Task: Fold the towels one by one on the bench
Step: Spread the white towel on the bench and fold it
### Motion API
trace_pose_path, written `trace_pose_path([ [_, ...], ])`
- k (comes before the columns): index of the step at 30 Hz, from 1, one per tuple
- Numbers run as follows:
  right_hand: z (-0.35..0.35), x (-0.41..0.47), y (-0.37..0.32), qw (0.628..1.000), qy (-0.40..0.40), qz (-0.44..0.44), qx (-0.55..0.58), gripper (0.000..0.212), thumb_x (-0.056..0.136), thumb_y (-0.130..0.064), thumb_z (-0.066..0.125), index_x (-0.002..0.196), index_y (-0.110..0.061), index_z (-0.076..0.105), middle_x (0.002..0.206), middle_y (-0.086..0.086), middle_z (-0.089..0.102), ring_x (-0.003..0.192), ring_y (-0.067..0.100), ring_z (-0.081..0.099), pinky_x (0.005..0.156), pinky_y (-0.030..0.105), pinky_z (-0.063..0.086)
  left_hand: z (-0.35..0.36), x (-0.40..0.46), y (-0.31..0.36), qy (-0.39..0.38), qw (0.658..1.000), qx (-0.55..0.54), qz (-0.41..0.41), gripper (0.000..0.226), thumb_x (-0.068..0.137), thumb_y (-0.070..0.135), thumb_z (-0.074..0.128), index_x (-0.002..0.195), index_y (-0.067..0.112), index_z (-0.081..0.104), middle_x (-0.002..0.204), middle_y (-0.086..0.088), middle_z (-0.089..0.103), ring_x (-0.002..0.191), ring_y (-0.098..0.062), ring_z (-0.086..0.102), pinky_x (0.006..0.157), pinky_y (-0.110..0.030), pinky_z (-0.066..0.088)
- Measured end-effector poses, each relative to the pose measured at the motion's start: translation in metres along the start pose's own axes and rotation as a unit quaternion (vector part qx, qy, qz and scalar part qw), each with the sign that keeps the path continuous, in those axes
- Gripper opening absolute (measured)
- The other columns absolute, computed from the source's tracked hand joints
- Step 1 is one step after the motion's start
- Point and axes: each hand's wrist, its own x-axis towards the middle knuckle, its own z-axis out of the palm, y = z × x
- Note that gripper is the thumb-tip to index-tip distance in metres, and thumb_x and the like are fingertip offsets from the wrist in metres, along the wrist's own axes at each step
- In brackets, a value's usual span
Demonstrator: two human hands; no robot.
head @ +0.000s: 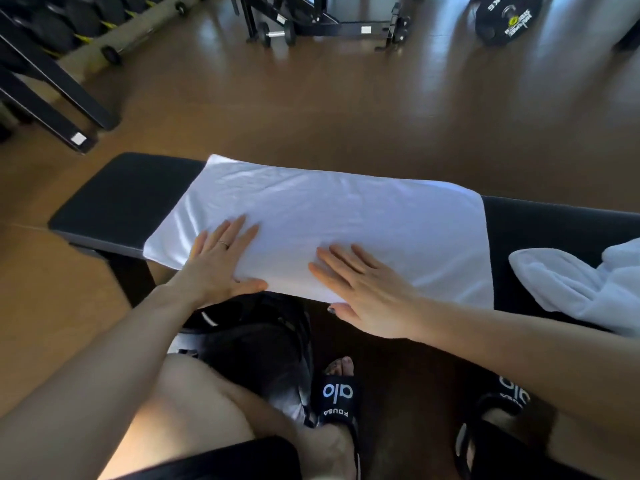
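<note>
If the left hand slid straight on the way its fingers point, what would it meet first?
Only more of the flat white towel that the left hand lies on, then its far edge and the floor past the bench. Nothing stands in that line, as far as this view shows.

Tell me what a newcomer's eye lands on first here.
A white towel lies spread flat across the black bench, with the left hand and right hand pressing flat on its near edge. A crumpled towel pile sits at the bench's right end.
</note>
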Motion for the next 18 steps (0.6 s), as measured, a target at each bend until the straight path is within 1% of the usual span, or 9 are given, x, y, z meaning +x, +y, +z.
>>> trace_pose_path([
  [1, 0.000, -0.001, 0.002, 1.000, -0.002, -0.004, 0.001, 0.073, 0.098, -0.048, 0.035, 0.160, -0.016, 0.013, 0.166, 0.015, 0.014, 0.153, 0.035, 0.016, 0.123, 0.053, 0.018, 0.000, -0.003, -0.005, 0.011, 1.000, -0.006, -0.009, 0.111, 0.076, 0.083, 0.053, 0.158, 0.044, -0.011, 0.167, 0.012, -0.021, 0.154, -0.012, -0.017, 0.126, -0.045, -0.006],
  [3, -0.003, 0.000, 0.004, 1.000, -0.003, -0.010, 0.003, 0.073, 0.100, -0.050, 0.032, 0.161, -0.018, 0.010, 0.167, 0.014, 0.009, 0.154, 0.033, 0.011, 0.124, 0.052, 0.015, 0.000, -0.008, -0.015, 0.040, 0.997, -0.044, -0.052, 0.105, 0.082, 0.075, 0.057, 0.159, 0.041, -0.005, 0.168, 0.010, -0.016, 0.155, -0.012, -0.013, 0.125, -0.044, -0.006],
  [5, -0.007, 0.004, 0.002, 1.000, 0.000, -0.008, 0.012, 0.071, 0.102, -0.053, 0.028, 0.161, -0.021, 0.004, 0.168, 0.011, 0.003, 0.155, 0.030, 0.004, 0.125, 0.049, 0.009, 0.002, -0.011, -0.027, 0.053, 0.990, -0.073, -0.106, 0.097, 0.087, 0.074, 0.049, 0.160, 0.038, -0.004, 0.169, 0.008, -0.013, 0.156, -0.014, -0.011, 0.126, -0.044, -0.005],
  [6, -0.009, 0.007, 0.000, 1.000, 0.006, -0.008, 0.014, 0.071, 0.103, -0.054, 0.027, 0.161, -0.022, 0.004, 0.168, 0.010, 0.002, 0.155, 0.029, 0.003, 0.125, 0.048, 0.008, 0.003, -0.012, -0.032, 0.042, 0.989, -0.071, -0.126, 0.095, 0.087, 0.078, 0.042, 0.160, 0.038, -0.005, 0.169, 0.007, -0.014, 0.155, -0.014, -0.012, 0.126, -0.044, -0.004],
  [8, -0.009, 0.012, -0.003, 1.000, 0.007, -0.004, 0.011, 0.070, 0.103, -0.054, 0.026, 0.161, -0.021, 0.006, 0.168, 0.009, 0.004, 0.155, 0.028, 0.005, 0.125, 0.048, 0.010, 0.008, -0.013, -0.037, 0.014, 0.986, -0.062, -0.153, 0.092, 0.087, 0.081, 0.031, 0.160, 0.040, -0.006, 0.168, 0.009, -0.018, 0.155, -0.013, -0.017, 0.126, -0.042, -0.007],
  [11, -0.002, 0.013, -0.001, 1.000, -0.014, 0.010, 0.002, 0.070, 0.102, -0.051, 0.029, 0.161, -0.018, 0.012, 0.167, 0.012, 0.009, 0.154, 0.031, 0.010, 0.122, 0.053, 0.017, 0.009, -0.011, -0.036, 0.018, 0.976, -0.084, -0.199, 0.082, 0.095, 0.073, 0.027, 0.161, 0.037, -0.006, 0.168, 0.008, -0.019, 0.154, -0.011, -0.020, 0.125, -0.040, -0.010],
  [14, 0.000, 0.011, -0.001, 1.000, -0.015, 0.010, 0.007, 0.068, 0.102, -0.051, 0.027, 0.160, -0.017, 0.015, 0.167, 0.012, 0.010, 0.154, 0.031, 0.011, 0.122, 0.053, 0.018, 0.007, -0.009, -0.038, 0.013, 0.965, -0.093, -0.245, 0.076, 0.098, 0.071, 0.019, 0.161, 0.036, -0.004, 0.168, 0.008, -0.019, 0.154, -0.014, -0.020, 0.124, -0.040, -0.012],
  [16, -0.005, 0.012, -0.001, 1.000, -0.008, 0.007, 0.025, 0.069, 0.102, -0.054, 0.022, 0.160, -0.019, 0.016, 0.167, 0.010, 0.010, 0.154, 0.029, 0.010, 0.123, 0.051, 0.016, 0.006, -0.008, -0.039, 0.007, 0.960, -0.090, -0.266, 0.076, 0.097, 0.072, 0.017, 0.161, 0.036, -0.001, 0.169, 0.005, -0.017, 0.155, -0.018, -0.018, 0.125, -0.042, -0.009],
  [18, -0.014, 0.016, 0.006, 0.998, -0.010, 0.026, 0.051, 0.071, 0.100, -0.060, 0.012, 0.161, -0.024, 0.008, 0.168, 0.006, 0.003, 0.155, 0.024, 0.002, 0.126, 0.046, 0.008, 0.000, -0.005, -0.032, 0.027, 0.954, -0.090, -0.284, 0.076, 0.096, 0.073, 0.018, 0.160, 0.033, 0.007, 0.170, -0.003, -0.008, 0.156, -0.024, -0.010, 0.126, -0.047, -0.002],
])
